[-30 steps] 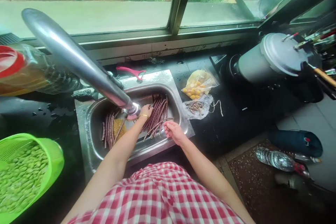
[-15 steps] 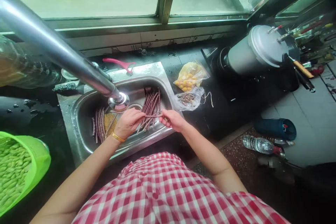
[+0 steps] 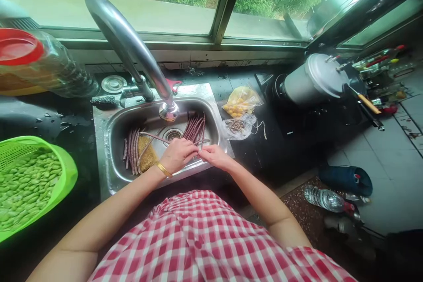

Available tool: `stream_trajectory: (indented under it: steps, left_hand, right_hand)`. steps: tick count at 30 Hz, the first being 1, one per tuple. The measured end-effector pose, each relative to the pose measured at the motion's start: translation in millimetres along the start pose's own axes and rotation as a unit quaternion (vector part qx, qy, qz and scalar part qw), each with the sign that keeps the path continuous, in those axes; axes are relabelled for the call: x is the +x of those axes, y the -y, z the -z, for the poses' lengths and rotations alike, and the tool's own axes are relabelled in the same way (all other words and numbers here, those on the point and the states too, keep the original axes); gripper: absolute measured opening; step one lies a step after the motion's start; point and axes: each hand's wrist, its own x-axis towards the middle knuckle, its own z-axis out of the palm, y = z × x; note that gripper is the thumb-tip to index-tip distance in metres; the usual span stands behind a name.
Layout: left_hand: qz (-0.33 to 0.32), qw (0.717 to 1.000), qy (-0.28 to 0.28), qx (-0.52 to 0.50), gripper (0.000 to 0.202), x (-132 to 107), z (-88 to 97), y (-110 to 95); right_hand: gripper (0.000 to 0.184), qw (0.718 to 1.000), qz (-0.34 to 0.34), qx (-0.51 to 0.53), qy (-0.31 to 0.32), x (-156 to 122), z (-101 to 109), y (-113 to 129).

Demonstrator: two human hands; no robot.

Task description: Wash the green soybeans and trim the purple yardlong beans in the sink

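Over the front of the steel sink (image 3: pixel 114 141), my left hand (image 3: pixel 178 155) and my right hand (image 3: pixel 215 157) meet with fingers pinched together on a purple long bean (image 3: pixel 154 135). One length of it sticks out past my left hand toward the left side of the basin; the part between my fingers is mostly hidden. Beyond my hands, a bundle of long beans (image 3: pixel 194 128) leans on the sink's right side. Shorter bean pieces (image 3: pixel 132 152) lie side by side at the left, against a yellow-brown pad (image 3: pixel 147 154).
A curved faucet (image 3: pixel 132 39) arches over the sink. Left stand a green basket (image 3: pixel 68 172) of shelled beans and a red-lidded jar (image 3: pixel 21 46). To the right lie a bag of yellow pieces (image 3: pixel 241 101), a clear bag of scraps (image 3: pixel 239 125) and a large pot (image 3: pixel 312 77).
My hands have come together; before, they were apart with the bean stretched between them. The camera view has shifted, showing more of the faucet and jar.
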Motion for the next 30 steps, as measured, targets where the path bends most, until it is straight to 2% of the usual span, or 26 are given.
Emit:
stream_trajectory:
  steps: [3, 5, 7, 9, 11, 12, 14, 16, 18, 20, 22, 24, 27, 30]
  left_hand:
    - [0.001, 0.999, -0.02, -0.035, 0.021, -2.1, 3.4, -4.1]
    - [0.024, 0.993, -0.052, -0.107, 0.02, -3.5, 2.9, -6.8]
    - [0.077, 0.974, -0.092, -0.191, 0.019, -4.1, -0.7, -9.5]
    - [0.149, 0.937, -0.138, -0.284, 0.015, -3.1, -5.6, -11.3]
    - [0.226, 0.868, -0.202, -0.395, 0.014, -0.7, -7.2, -10.5]
    - [0.258, 0.817, -0.243, -0.456, 0.015, 0.6, -5.5, -8.4]
    - [0.298, 0.693, -0.321, -0.573, 0.017, 2.1, 4.1, 0.0]
    - [0.31, 0.579, -0.377, -0.653, 0.017, 1.0, 19.8, 13.1]
    - [0.322, 0.499, -0.411, -0.691, 0.01, -3.0, 36.9, 28.0]
    - [0.348, 0.437, -0.439, -0.703, 0.005, -8.1, 50.7, 41.2]
    - [0.368, 0.386, -0.459, -0.71, 0.012, -12.4, 59.0, 50.2]
    - [0.372, 0.356, -0.474, -0.715, 0.017, -14.7, 62.4, 54.9]
    - [0.375, 0.339, -0.488, -0.712, 0.02, -14.6, 61.0, 56.8]
    - [0.38, 0.34, -0.494, -0.704, 0.019, -15.2, 55.8, 59.2]
  right_hand:
    - [0.027, 0.999, 0.04, -0.002, -0.012, -1.7, -2.0, -5.2]
    - [0.029, 0.996, 0.069, 0.058, -0.017, -0.9, -6.8, -8.8]
    - [0.032, 0.985, 0.083, 0.146, -0.03, 1.8, -14.4, -11.0]
    - [0.033, 0.97, 0.091, 0.218, -0.059, 5.3, -22.9, -11.0]
    - [0.032, 0.959, 0.096, 0.254, -0.086, 7.8, -29.2, -9.9]
    - [0.032, 0.956, 0.093, 0.262, -0.092, 8.2, -30.6, -9.9]
    - [0.03, 0.954, 0.081, 0.276, -0.085, 7.5, -29.3, -12.1]
    - [0.026, 0.948, 0.072, 0.301, -0.071, 6.0, -23.7, -17.8]
    - [0.023, 0.938, 0.078, 0.333, -0.055, 5.7, -17.7, -25.2]
    - [0.022, 0.935, 0.087, 0.342, -0.039, 8.0, -15.5, -31.3]
    - [0.022, 0.942, 0.079, 0.324, -0.033, 12.0, -19.0, -34.6]
    - [0.023, 0.952, 0.046, 0.3, -0.03, 15.8, -27.2, -35.9]
    - [0.028, 0.962, -0.014, 0.273, 0.006, 17.0, -41.4, -37.7]
    - [0.031, 0.969, -0.016, 0.238, 0.058, 14.5, -50.6, -41.4]
